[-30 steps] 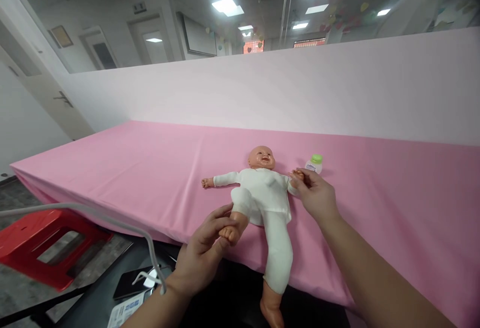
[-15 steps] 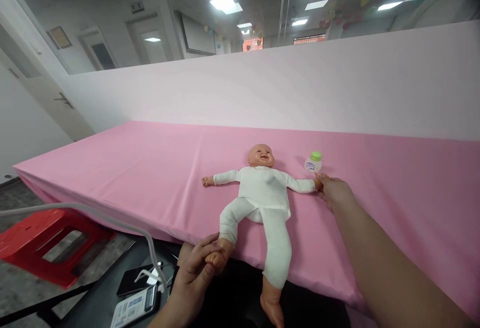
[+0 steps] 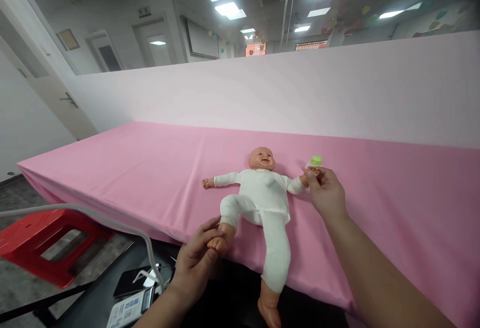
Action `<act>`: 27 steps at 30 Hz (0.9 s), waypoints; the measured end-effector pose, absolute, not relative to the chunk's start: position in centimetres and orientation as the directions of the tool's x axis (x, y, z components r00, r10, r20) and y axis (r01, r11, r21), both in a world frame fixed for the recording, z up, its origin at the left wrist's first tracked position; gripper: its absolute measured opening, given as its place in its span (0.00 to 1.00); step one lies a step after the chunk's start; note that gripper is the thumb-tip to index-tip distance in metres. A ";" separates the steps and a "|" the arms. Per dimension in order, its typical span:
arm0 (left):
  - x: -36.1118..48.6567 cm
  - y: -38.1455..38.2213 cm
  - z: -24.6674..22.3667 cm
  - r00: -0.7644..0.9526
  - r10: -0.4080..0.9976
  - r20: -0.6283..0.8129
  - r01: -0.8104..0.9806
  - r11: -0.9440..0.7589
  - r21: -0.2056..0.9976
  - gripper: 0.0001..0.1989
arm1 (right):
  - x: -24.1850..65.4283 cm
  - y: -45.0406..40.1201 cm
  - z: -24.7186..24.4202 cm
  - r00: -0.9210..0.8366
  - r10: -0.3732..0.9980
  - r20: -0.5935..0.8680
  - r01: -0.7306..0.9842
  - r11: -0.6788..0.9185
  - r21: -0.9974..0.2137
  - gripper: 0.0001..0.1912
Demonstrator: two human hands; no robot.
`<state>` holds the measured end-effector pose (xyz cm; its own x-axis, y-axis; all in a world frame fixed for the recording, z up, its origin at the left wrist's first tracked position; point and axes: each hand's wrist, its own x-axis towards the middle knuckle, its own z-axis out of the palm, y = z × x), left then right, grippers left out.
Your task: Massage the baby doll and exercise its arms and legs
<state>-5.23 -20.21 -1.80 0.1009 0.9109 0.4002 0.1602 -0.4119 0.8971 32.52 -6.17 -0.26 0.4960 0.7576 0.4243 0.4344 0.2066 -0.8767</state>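
A baby doll [image 3: 264,193] in a white suit lies on its back on the pink cloth [image 3: 150,168], head away from me. My left hand [image 3: 197,260] is closed round the doll's bare foot on the left, whose knee is bent. The doll's hand on the right is pinched between the thumb and fingers of my right hand [image 3: 325,190]. Just behind that hand stands a small jar with a green lid [image 3: 316,159], its lower part hidden. The doll's other leg hangs over the table's front edge.
At the lower left are a red stool [image 3: 48,240], a grey cable [image 3: 112,223], a black phone [image 3: 131,280] and a white device [image 3: 129,310] on a dark surface. A white wall panel with glass above borders the table's back.
My right hand has lifted the doll's hand and moved it left, towards the doll's body, now partly covering the jar. My left hand has raised the foot slightly, bending the knee more.
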 end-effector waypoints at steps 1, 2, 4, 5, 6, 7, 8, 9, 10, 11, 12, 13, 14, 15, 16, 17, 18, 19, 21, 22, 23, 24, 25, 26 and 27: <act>-4.8 -19.8 -1.2 0.115 0.901 0.418 0.128 -0.431 0.893 0.17 | 31.6 -6.7 0.3 0.468 0.757 0.456 0.464 0.229 -0.856 0.21; -4.4 -19.3 -0.7 0.129 0.892 0.434 0.103 -0.447 0.889 0.17 | 30.7 -7.2 0.7 0.421 0.771 0.477 0.496 0.245 -0.833 0.19; -3.6 -18.2 0.2 0.153 0.877 0.455 0.080 -0.470 0.879 0.15 | 29.3 -7.8 1.1 0.310 0.798 0.517 0.570 0.279 -0.773 0.16; -3.1 -17.7 0.5 0.163 0.875 0.457 0.077 -0.473 0.878 0.15 | 28.7 -8.1 1.1 0.250 0.809 0.532 0.609 0.296 -0.736 0.15; -2.6 -17.2 0.8 0.172 0.873 0.457 0.074 -0.474 0.878 0.14 | 28.2 -8.2 1.1 0.191 0.817 0.545 0.647 0.313 -0.695 0.14; -2.2 -16.7 1.0 0.178 0.872 0.457 0.070 -0.474 0.878 0.14 | 27.8 -8.4 1.0 0.133 0.822 0.554 0.684 0.328 -0.651 0.13; -1.7 -16.2 1.2 0.181 0.869 0.460 0.062 -0.477 0.877 0.14 | 27.4 -8.5 1.0 0.079 0.828 0.555 0.719 0.339 -0.607 0.12; -1.3 -15.8 1.3 0.183 0.865 0.468 0.052 -0.484 0.874 0.13 | 27.1 -8.5 0.9 0.033 0.834 0.551 0.752 0.343 -0.563 0.12; -0.8 -15.5 1.3 0.185 0.859 0.478 0.046 -0.494 0.869 0.12 | 26.9 -8.6 0.9 -0.007 0.840 0.543 0.782 0.343 -0.521 0.12; -0.5 -15.2 1.4 0.187 0.852 0.490 0.044 -0.505 0.862 0.12 | 26.6 -8.6 0.8 -0.039 0.843 0.537 0.807 0.343 -0.480 0.13; -0.2 -15.0 1.4 0.186 0.845 0.501 0.044 -0.517 0.855 0.11 | 26.5 -8.6 0.8 -0.069 0.843 0.533 0.829 0.346 -0.440 0.13; 0.0 -14.9 1.3 0.185 0.840 0.510 0.044 -0.525 0.850 0.11 | 26.3 -8.6 0.8 -0.094 0.841 0.533 0.843 0.352 -0.406 0.14; 0.2 -14.8 1.3 0.188 0.836 0.516 0.044 -0.532 0.845 0.12 | 26.2 -8.6 0.8 -0.118 0.837 0.534 0.853 0.361 -0.378 0.15; 0.2 -14.8 1.3 0.193 0.833 0.519 0.042 -0.536 0.843 0.12 | 26.2 -8.6 0.7 -0.139 0.833 0.536 0.858 0.372 -0.355 0.16; 0.2 -14.9 1.3 0.197 0.831 0.520 0.037 -0.536 0.843 0.13 | 26.1 -8.5 0.7 -0.155 0.829 0.537 0.860 0.381 -0.340 0.17; 0.2 -14.9 1.3 0.202 0.832 0.517 0.030 -0.533 0.846 0.13 | 26.1 -8.5 0.6 -0.166 0.828 0.536 0.860 0.388 -0.332 0.18; 0.0 -15.1 1.2 0.208 0.835 0.510 0.027 -0.526 0.850 0.13 | 26.2 -8.4 0.6 -0.172 0.828 0.534 0.858 0.392 -0.332 0.18; -0.2 -15.2 1.2 0.212 0.838 0.502 0.025 -0.518 0.855 0.13 | 26.3 -8.3 0.6 -0.170 0.830 0.531 0.853 0.394 -0.342 0.19; -0.8 -15.7 1.1 0.213 0.846 0.488 0.031 -0.505 0.862 0.13 | 26.6 -8.2 0.6 -0.132 0.843 0.522 0.837 0.376 -0.397 0.18; -1.2 -16.0 1.1 0.217 0.848 0.483 0.041 -0.502 0.864 0.14 | 26.9 -8.1 0.7 -0.093 0.852 0.515 0.822 0.357 -0.443 0.18; -1.6 -16.4 0.9 0.222 0.851 0.477 0.053 -0.499 0.865 0.14 | 27.2 -8.0 0.8 -0.042 0.861 0.506 0.800 0.332 -0.499 0.18; -2.1 -16.8 0.8 0.227 0.854 0.468 0.064 -0.493 0.868 0.15 | 27.7 -7.9 0.9 0.022 0.868 0.497 0.772 0.301 -0.560 0.18; -2.5 -17.2 0.6 0.231 0.860 0.455 0.073 -0.482 0.873 0.15 | 28.2 -7.8 1.0 0.093 0.869 0.486 0.739 0.267 -0.619 0.18; -3.0 -17.7 0.5 0.231 0.867 0.442 0.079 -0.470 0.879 0.15 | 28.8 -7.7 1.1 0.168 0.865 0.472 0.701 0.232 -0.675 0.18; -3.4 -18.1 0.3 0.226 0.874 0.430 0.082 -0.457 0.885 0.15 | 29.4 -7.5 1.1 0.241 0.856 0.456 0.662 0.198 -0.722 0.18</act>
